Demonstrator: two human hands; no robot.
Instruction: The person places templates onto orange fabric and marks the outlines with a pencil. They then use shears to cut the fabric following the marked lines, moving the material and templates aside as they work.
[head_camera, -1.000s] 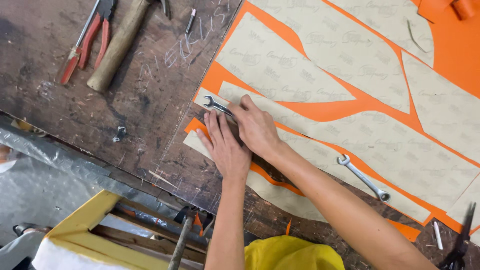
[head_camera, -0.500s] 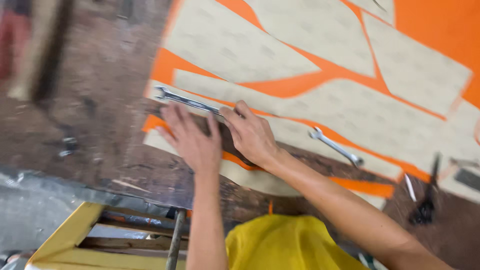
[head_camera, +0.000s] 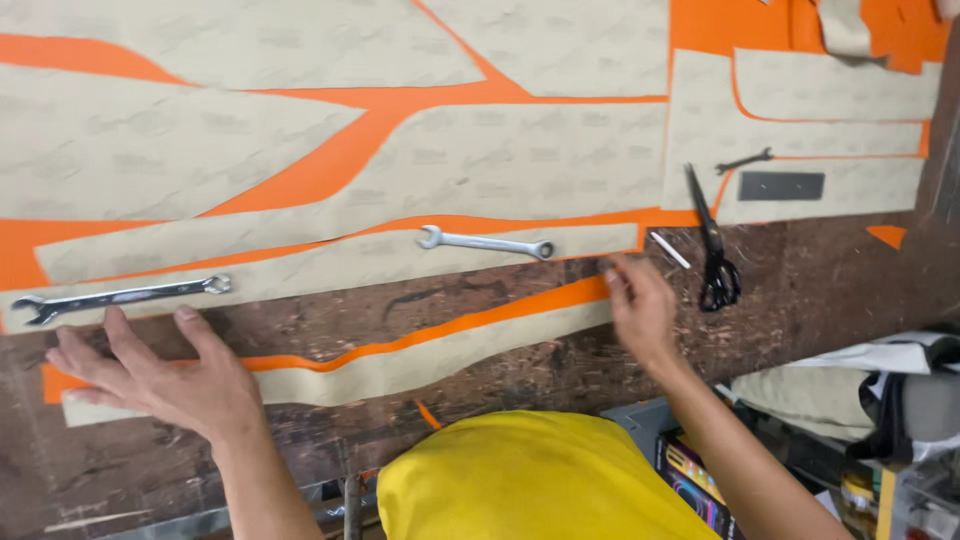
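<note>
Left hand (head_camera: 165, 375) lies flat, fingers spread, pinning the strip's (head_camera: 400, 365) left end below a wrench (head_camera: 120, 297). Right hand (head_camera: 638, 305), fingers loosely curled, touches its right end near scissors (head_camera: 712, 250). Uneven pull could skew or crease the strip.

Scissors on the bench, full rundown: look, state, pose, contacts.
The scissors are all dark, black looped handles and long dark blades that look like metal. They lie flat and closed, handles toward the person, tips pointing away and slightly left. The handles rest on the worn wooden bench; the blades lie across the orange sheet and a beige pattern piece. No hand touches them; the right hand is just to their left.
</note>
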